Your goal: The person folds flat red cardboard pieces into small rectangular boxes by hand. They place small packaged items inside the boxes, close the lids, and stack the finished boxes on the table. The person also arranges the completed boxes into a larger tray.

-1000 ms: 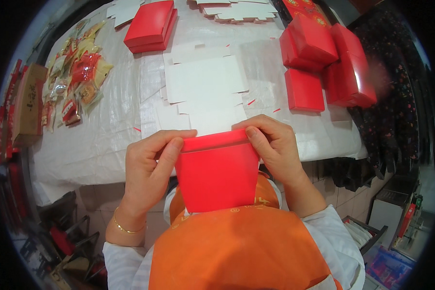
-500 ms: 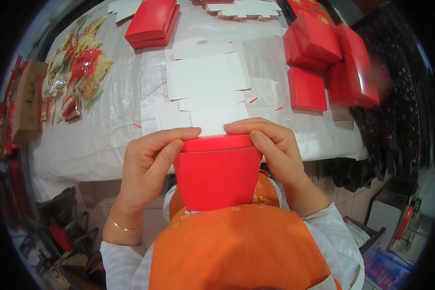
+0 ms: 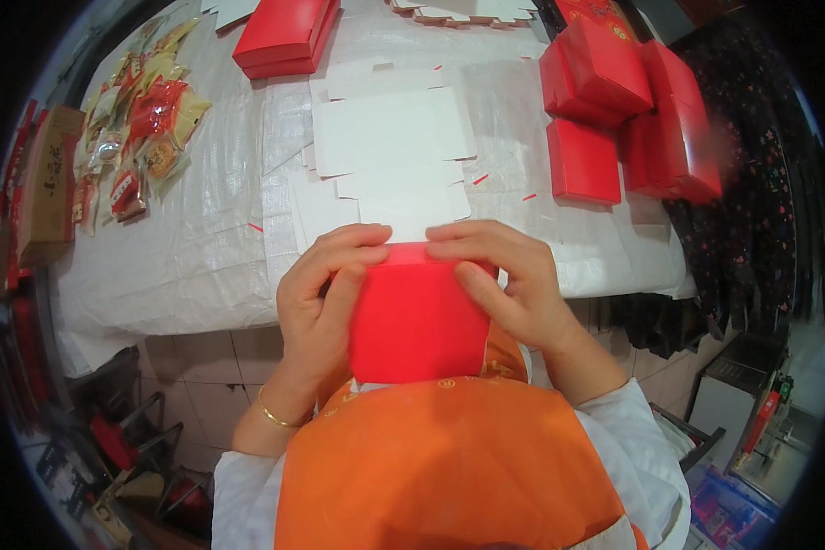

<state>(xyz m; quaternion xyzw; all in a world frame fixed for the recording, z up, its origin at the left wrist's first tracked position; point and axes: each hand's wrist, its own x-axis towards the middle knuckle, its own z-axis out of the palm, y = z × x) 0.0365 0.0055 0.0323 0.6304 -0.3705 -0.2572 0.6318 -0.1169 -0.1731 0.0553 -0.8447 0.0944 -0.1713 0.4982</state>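
Note:
Close in front of my orange apron, a red cardboard box (image 3: 420, 325) is gripped from both sides at its far end. My left hand (image 3: 325, 284) wraps the left corner, its thumb on the red face and its fingers bent over the far edge. On the opposite corner, my right hand (image 3: 513, 280) holds the box the same way. Just beyond my fingertips, flat white carton blanks (image 3: 390, 137) lie stacked on the table. The underside of the box is hidden.
Folded red boxes (image 3: 585, 160) are piled at the table's right. Another pair of red boxes (image 3: 284, 37) sits at the far left. Wrapped snacks (image 3: 147, 119) spread along the left side, beside a brown carton (image 3: 50, 183). White sheeting (image 3: 183, 266) covers the table.
My left hand has moved right and inward along the box. The far flap has folded down and its open gap no longer shows. Both hands stay on the box.

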